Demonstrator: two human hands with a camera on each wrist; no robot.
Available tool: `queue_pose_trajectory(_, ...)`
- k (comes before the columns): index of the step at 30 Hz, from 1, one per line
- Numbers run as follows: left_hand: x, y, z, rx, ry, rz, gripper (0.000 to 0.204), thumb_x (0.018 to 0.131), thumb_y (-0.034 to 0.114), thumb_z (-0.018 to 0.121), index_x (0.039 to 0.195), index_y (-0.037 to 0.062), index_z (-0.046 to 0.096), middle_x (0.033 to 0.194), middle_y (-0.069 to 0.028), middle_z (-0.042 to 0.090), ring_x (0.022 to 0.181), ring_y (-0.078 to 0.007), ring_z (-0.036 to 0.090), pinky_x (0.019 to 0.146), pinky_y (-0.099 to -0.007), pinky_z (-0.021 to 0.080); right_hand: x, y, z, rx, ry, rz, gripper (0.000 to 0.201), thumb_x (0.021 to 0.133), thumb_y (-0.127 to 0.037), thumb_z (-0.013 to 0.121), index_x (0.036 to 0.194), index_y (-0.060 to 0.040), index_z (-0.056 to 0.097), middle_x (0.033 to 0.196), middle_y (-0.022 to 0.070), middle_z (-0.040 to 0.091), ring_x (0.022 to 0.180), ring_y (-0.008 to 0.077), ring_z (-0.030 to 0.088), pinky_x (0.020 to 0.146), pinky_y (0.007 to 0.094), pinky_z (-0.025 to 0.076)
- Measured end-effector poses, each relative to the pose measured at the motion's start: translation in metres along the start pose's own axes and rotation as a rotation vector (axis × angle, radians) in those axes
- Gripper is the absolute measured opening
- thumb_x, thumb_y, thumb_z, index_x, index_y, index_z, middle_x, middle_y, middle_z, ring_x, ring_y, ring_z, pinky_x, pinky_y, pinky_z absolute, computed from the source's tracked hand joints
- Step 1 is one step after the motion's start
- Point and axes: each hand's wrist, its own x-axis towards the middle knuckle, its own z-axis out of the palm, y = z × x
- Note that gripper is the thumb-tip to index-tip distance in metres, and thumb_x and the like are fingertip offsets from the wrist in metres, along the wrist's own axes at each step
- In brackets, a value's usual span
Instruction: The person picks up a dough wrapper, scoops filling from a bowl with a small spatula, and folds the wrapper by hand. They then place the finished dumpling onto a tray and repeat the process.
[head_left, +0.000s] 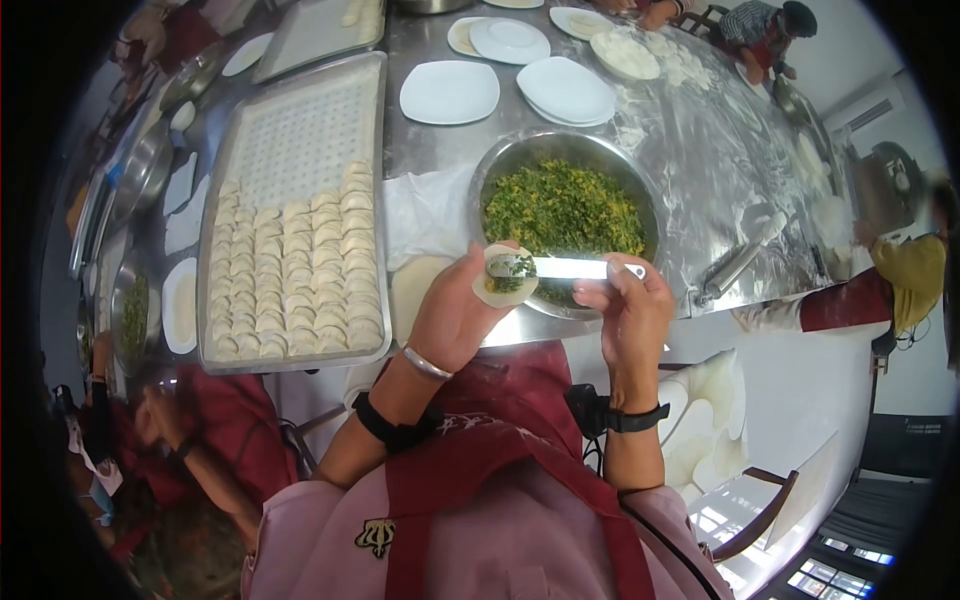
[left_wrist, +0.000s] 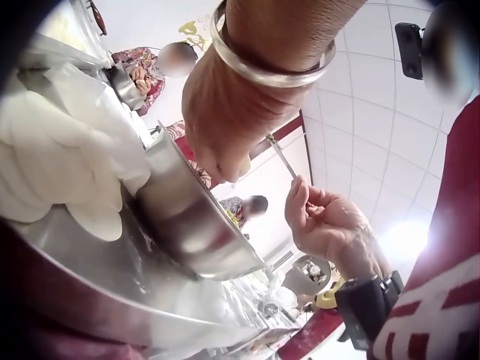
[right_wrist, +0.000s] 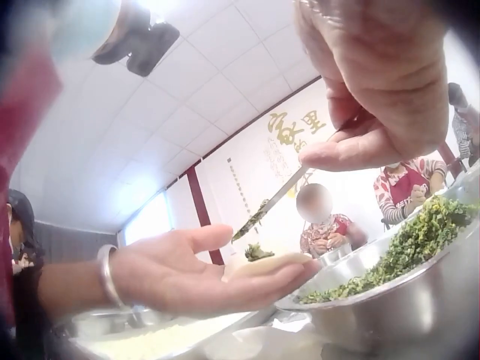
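Observation:
My left hand is palm up, its fingers fairly straight under a round dumpling wrapper. A small clump of chopped green filling lies on the wrapper. My right hand pinches the handle end of a narrow flat spatula, which has a hole near its end. Bits of green filling cling to the spatula's tip, tilted down just above the wrapper in the right wrist view. Right beyond both hands stands a steel bowl of chopped green and yellow filling.
Left of the bowl lies a large metal tray with rows of folded dumplings. Pale wrappers lie between tray and bowl. White plates stand farther back. A rolling pin rests on the floury tabletop at right. Other people are around the table.

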Motion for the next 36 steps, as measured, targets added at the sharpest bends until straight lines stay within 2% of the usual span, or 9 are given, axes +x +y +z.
queue_pose_trajectory(2, -0.002, 0.0, -0.002, 0.523, -0.035, 0.185, 0.047, 0.108, 0.033, 0.036, 0.135, -0.0049, 0.044, 0.128, -0.0156, 0.054, 0.121, -0.0241, 0.052, 0.107, -0.0397, 0.042, 0.005, 0.01, -0.005, -0.026, 0.001, 0.03, 0.017, 0.093, -0.002, 0.056, 0.104, 0.0105, 0.059, 0.084, 0.0191, 0.067, 0.065, 0.0277, 0.071, 0.058, 0.0327, 0.062)
queue_pose_trajectory(4, -0.004, 0.003, 0.001, 0.648, -0.045, 0.217, 0.048, 0.108, 0.033, 0.035, 0.135, -0.0051, 0.044, 0.129, -0.0159, 0.054, 0.121, -0.0242, 0.052, 0.107, -0.0396, 0.041, 0.009, 0.02, -0.009, -0.051, 0.014, 0.073, 0.017, 0.093, -0.003, 0.056, 0.104, 0.0106, 0.059, 0.084, 0.0192, 0.067, 0.065, 0.0277, 0.071, 0.058, 0.0327, 0.062)
queue_pose_trajectory(9, -0.003, 0.004, 0.003, -0.001, 0.02, 0.005, 0.053, 0.108, 0.037, 0.031, 0.137, -0.0059, 0.04, 0.135, -0.0185, 0.051, 0.128, -0.0287, 0.048, 0.114, -0.044, 0.036, 0.004, 0.022, -0.009, -0.036, -0.003, 0.047, 0.017, 0.094, -0.004, 0.057, 0.104, 0.0096, 0.06, 0.083, 0.0178, 0.067, 0.066, 0.0271, 0.071, 0.059, 0.034, 0.062)
queue_pose_trajectory(16, -0.006, 0.006, 0.004, -0.041, 0.04, -0.002, 0.054, 0.108, 0.036, 0.031, 0.137, -0.0085, 0.038, 0.138, -0.0229, 0.048, 0.133, -0.0346, 0.044, 0.117, -0.0461, 0.033, -0.01, -0.007, -0.031, -0.243, 0.153, -0.263, 0.016, 0.095, -0.005, 0.058, 0.105, 0.006, 0.063, 0.086, 0.0153, 0.068, 0.068, 0.0267, 0.071, 0.065, 0.0298, 0.06)
queue_pose_trajectory(21, -0.009, 0.004, 0.007, -0.058, 0.04, -0.022, 0.054, 0.108, 0.035, 0.032, 0.138, -0.0093, 0.037, 0.14, -0.0246, 0.045, 0.135, -0.0378, 0.041, 0.118, -0.0464, 0.033, -0.012, 0.009, -0.056, -1.059, -0.147, -0.647, 0.012, 0.083, 0.0, 0.069, 0.093, -0.0059, 0.071, 0.09, 0.01, 0.07, 0.09, 0.0262, 0.07, 0.074, 0.0354, 0.054)
queue_pose_trajectory(24, -0.011, 0.005, 0.01, -0.05, 0.034, -0.039, 0.055, 0.108, 0.035, 0.033, 0.139, -0.0097, 0.036, 0.141, -0.0249, 0.045, 0.135, -0.039, 0.041, 0.117, -0.0457, 0.035, -0.012, 0.032, -0.057, -1.162, -0.285, -0.751, 0.017, 0.077, 0.001, 0.072, 0.092, -0.007, 0.07, 0.09, 0.0102, 0.07, 0.095, 0.0319, 0.068, 0.081, 0.0378, 0.054)
queue_pose_trajectory(27, -0.017, 0.006, 0.019, -0.031, 0.033, -0.036, 0.055, 0.108, 0.035, 0.033, 0.138, -0.0102, 0.036, 0.14, -0.0256, 0.045, 0.135, -0.0398, 0.042, 0.117, -0.0448, 0.036, -0.023, 0.018, -0.043, -1.202, -0.313, -0.769, 0.028, 0.07, 0.0, 0.076, 0.097, -0.0057, 0.071, 0.109, 0.0133, 0.068, 0.114, 0.0353, 0.061, 0.093, 0.0422, 0.051)
queue_pose_trajectory(31, -0.023, 0.006, 0.023, 0.02, 0.006, -0.07, 0.053, 0.107, 0.034, 0.035, 0.14, -0.0066, 0.038, 0.14, -0.0212, 0.047, 0.131, -0.0333, 0.048, 0.113, -0.0428, 0.041, -0.038, 0.002, -0.007, -1.042, -0.391, -0.869, 0.036, 0.066, -0.001, 0.078, 0.101, -0.0054, 0.071, 0.123, 0.0147, 0.064, 0.124, 0.0367, 0.055, 0.097, 0.0447, 0.049)
queue_pose_trajectory(36, -0.038, 0.004, 0.024, 0.134, -0.058, -0.039, 0.046, 0.106, 0.029, 0.043, 0.14, -0.0017, 0.042, 0.132, -0.0127, 0.056, 0.12, -0.0217, 0.057, 0.104, -0.0384, 0.048, -0.033, 0.016, 0.013, -0.935, -0.463, -0.972, 0.026, 0.068, -0.002, 0.077, 0.093, -0.0045, 0.071, 0.122, 0.0141, 0.065, 0.123, 0.0372, 0.056, 0.099, 0.0461, 0.048)
